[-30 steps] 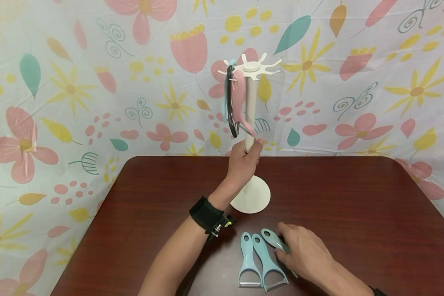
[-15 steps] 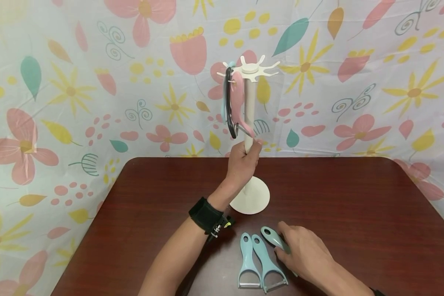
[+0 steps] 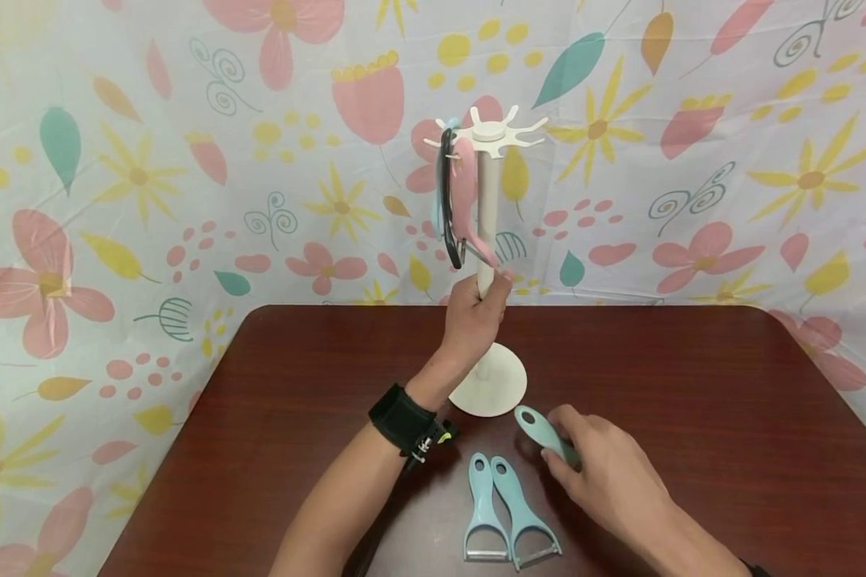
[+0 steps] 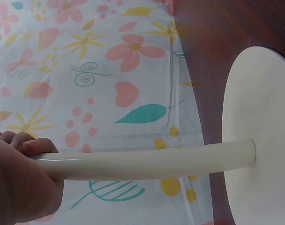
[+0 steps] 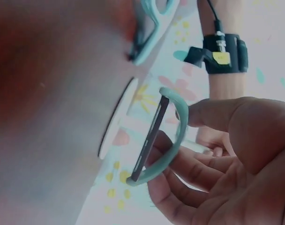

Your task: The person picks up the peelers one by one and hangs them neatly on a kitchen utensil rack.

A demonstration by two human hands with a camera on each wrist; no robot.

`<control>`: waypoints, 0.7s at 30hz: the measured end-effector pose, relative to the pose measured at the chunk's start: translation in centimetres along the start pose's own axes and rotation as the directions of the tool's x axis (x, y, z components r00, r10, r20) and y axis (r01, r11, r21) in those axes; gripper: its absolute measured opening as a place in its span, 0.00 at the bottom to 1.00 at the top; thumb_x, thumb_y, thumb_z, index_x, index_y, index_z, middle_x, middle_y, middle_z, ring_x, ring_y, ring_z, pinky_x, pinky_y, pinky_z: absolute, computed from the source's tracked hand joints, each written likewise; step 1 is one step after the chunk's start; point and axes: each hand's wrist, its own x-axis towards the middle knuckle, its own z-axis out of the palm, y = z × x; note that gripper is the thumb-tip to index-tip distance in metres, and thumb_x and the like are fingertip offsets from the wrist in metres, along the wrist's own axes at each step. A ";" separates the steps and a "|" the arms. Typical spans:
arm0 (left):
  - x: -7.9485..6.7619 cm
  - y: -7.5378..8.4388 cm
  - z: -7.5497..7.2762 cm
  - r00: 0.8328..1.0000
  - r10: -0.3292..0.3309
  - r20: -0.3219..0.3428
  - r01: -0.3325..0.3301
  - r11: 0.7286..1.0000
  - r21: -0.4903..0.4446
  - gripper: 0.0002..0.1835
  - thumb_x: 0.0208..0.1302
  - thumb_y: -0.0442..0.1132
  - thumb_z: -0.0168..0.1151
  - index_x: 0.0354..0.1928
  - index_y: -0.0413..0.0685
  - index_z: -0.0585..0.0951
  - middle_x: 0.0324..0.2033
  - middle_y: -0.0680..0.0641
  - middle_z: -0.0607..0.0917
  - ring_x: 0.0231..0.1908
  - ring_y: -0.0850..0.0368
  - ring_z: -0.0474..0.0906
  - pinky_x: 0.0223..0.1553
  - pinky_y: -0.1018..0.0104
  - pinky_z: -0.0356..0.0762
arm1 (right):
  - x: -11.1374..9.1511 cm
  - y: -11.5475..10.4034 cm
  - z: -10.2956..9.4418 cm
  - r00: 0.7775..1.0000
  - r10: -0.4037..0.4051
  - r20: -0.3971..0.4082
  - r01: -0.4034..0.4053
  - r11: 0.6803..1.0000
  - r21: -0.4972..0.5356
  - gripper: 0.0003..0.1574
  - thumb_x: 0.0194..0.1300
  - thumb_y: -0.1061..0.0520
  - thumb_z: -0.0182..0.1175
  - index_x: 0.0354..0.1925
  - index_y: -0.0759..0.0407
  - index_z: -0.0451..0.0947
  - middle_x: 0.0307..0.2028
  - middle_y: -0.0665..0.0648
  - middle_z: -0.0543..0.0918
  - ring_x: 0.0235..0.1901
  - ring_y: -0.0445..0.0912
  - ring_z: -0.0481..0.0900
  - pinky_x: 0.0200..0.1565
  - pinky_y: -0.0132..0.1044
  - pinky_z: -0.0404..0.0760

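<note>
My left hand (image 3: 474,315) grips the post of a white hanging stand (image 3: 488,196) just above its round base; the left wrist view shows fingers wrapped round the post (image 4: 147,165). From the stand's hooks hang a pink peeler (image 3: 464,188), a black one (image 3: 446,200) and a light blue one mostly hidden behind it. In my right hand (image 3: 609,473) a light blue-green peeler (image 3: 541,431) is pinched between thumb and fingers, handle toward the stand. Its blade and curved frame (image 5: 180,126) show in the right wrist view. Two blue peelers (image 3: 484,509) (image 3: 523,513) lie side by side on the table.
The stand's round white base (image 3: 498,385) rests on the dark red-brown table (image 3: 664,369). Beyond the table's back edge hangs a flower-patterned cloth (image 3: 317,200). Several hooks on the stand's right side bear nothing. My left forearm crosses the table left of the peelers.
My right hand has lifted the third peeler off the table and moved it slightly forward, away from the other two. My left hand has kept its grip on the post.
</note>
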 end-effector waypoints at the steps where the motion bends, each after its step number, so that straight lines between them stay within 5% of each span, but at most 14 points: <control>1: 0.0 0.0 0.0 1.000 0.000 0.000 0.000 1.000 0.001 0.32 0.74 0.56 0.47 0.15 0.43 0.63 0.10 0.44 0.60 0.10 0.49 0.53 0.11 0.63 0.47 | 0.1 0.0 -0.1 1.000 -0.013 -0.027 0.013 1.000 0.000 0.18 0.52 0.55 0.71 0.40 0.47 0.76 0.22 0.41 0.70 0.21 0.38 0.65 0.24 0.35 0.68; 9: 0.0 0.1 -0.1 1.000 -0.006 -0.008 0.007 1.000 0.015 0.32 0.74 0.57 0.47 0.15 0.43 0.63 0.10 0.44 0.60 0.10 0.49 0.52 0.11 0.63 0.47 | 1.0 -0.5 -0.9 0.975 -0.070 -0.211 0.073 0.997 0.003 0.20 0.51 0.54 0.71 0.43 0.47 0.76 0.24 0.38 0.70 0.22 0.35 0.67 0.23 0.33 0.71; 21: -0.1 0.0 0.0 1.000 -0.010 -0.015 0.010 1.000 0.023 0.32 0.74 0.58 0.47 0.15 0.43 0.64 0.10 0.44 0.62 0.10 0.49 0.54 0.10 0.63 0.50 | 2.4 -1.8 -2.4 0.934 -0.144 -0.327 0.164 0.986 0.035 0.23 0.53 0.53 0.70 0.48 0.54 0.76 0.31 0.41 0.76 0.23 0.31 0.73 0.23 0.27 0.77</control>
